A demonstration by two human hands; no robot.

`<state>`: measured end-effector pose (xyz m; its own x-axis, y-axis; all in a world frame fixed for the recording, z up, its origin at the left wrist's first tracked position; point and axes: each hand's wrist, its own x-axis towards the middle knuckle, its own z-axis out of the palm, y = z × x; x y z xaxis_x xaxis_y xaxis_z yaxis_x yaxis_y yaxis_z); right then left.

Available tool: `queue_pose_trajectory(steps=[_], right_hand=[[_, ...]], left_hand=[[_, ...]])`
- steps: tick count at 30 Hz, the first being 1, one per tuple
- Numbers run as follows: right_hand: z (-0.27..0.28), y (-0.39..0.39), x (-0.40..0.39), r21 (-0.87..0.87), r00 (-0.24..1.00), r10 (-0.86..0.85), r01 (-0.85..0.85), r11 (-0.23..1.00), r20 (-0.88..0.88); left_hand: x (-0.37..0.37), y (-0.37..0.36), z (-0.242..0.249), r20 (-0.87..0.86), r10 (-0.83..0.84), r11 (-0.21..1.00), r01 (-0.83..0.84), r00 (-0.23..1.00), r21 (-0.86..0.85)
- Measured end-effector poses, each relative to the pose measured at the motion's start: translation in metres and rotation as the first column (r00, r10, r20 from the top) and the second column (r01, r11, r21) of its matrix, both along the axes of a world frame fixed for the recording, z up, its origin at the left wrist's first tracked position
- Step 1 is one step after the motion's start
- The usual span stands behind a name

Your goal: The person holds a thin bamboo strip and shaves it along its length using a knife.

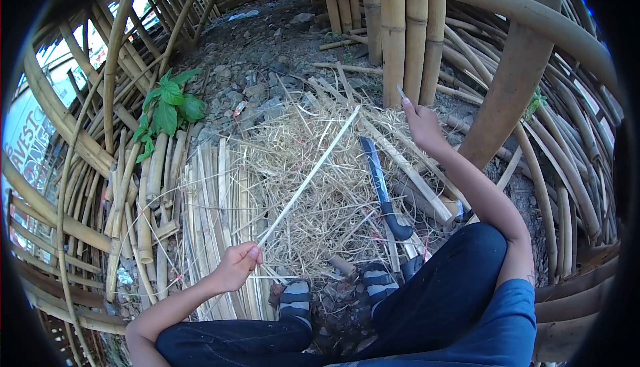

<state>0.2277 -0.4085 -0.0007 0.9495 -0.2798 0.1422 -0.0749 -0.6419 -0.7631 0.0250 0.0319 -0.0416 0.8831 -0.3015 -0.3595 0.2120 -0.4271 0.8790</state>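
Note:
My left hand (239,266) is closed around the lower end of a thin, pale bamboo strip (313,172), which slants up and to the right over the shavings. My right hand (424,126) is raised at the right, closed on a small knife; only its short blade (400,92) shows beyond the thumb, and the handle is hidden in the fist. The blade and the strip are apart. Between my hands a pile of curly bamboo shavings (293,160) covers the ground. A machete (377,182) with a black handle lies on the pile's right side.
Split bamboo slats (212,194) lie in a row at the left. Thick bamboo poles (393,40) stand ahead, and a bent pole (513,4) arches across the upper right. A leafy green plant (167,104) grows at the left. My sandaled feet (295,300) are in front.

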Motion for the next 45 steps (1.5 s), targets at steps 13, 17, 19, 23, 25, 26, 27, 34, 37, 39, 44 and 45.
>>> queue_pose_trajectory(steps=[13,17,19,23,25,26,27,34,37,39,44,45], right_hand=[[-0.011,0.05,-0.042,-0.517,0.675,0.592,-0.349,0.782,0.439],[-0.006,0.04,-0.039,-0.531,0.715,0.56,-0.308,0.79,0.418],[-0.004,0.036,-0.04,-0.568,0.683,0.571,-0.271,0.777,0.455],[0.0,0.019,-0.027,-0.618,0.8,0.465,-0.156,0.771,0.378],[-0.006,0.015,-0.026,-0.621,0.722,0.506,-0.135,0.772,0.472],[-0.007,0.014,-0.026,-0.624,0.72,0.51,-0.136,0.77,0.472],[-0.008,0.013,-0.026,-0.641,0.721,0.522,-0.141,0.754,0.455],[-0.001,-0.044,0.009,-0.511,0.978,0.024,0.087,0.855,0.207],[-0.003,-0.044,0.009,-0.404,0.981,-0.032,0.108,0.908,0.191],[0.002,-0.03,0.003,-0.306,0.996,0.038,-0.01,0.952,0.087],[0.025,0.004,-0.016,0.385,0.917,0.394,-0.385,0.838,0.061],[0.031,0.012,-0.021,0.433,0.877,0.455,-0.474,0.767,0.156]], left_hand=[[0.003,-0.022,0.008,-0.051,-0.081,0.978,0.069,0.995,-0.195],[0.0,-0.019,0.007,0.046,-0.074,0.987,0.08,0.996,-0.143],[-0.002,-0.018,0.008,0.053,-0.074,0.986,0.081,0.996,-0.142],[-0.006,-0.015,0.009,-0.023,-0.085,0.977,0.079,0.996,-0.196],[-0.007,-0.014,0.009,-0.029,-0.094,0.975,0.087,0.995,-0.203],[-0.007,-0.013,0.009,-0.058,-0.089,0.969,0.073,0.994,-0.235],[-0.007,-0.011,0.01,-0.088,-0.084,0.963,0.058,0.993,-0.264],[-0.002,0.007,0.016,0.16,-0.23,0.967,0.244,0.96,-0.075],[0.003,0.01,0.013,-0.018,0.018,0.963,-0.022,1.0,-0.267],[0.007,0.01,0.015,-0.02,0.013,0.97,-0.018,1.0,-0.243],[0.014,-0.001,0.017,-0.05,0.05,0.971,-0.06,0.997,-0.232],[0.015,-0.002,0.018,-0.05,0.064,0.97,-0.074,0.997,-0.233]])
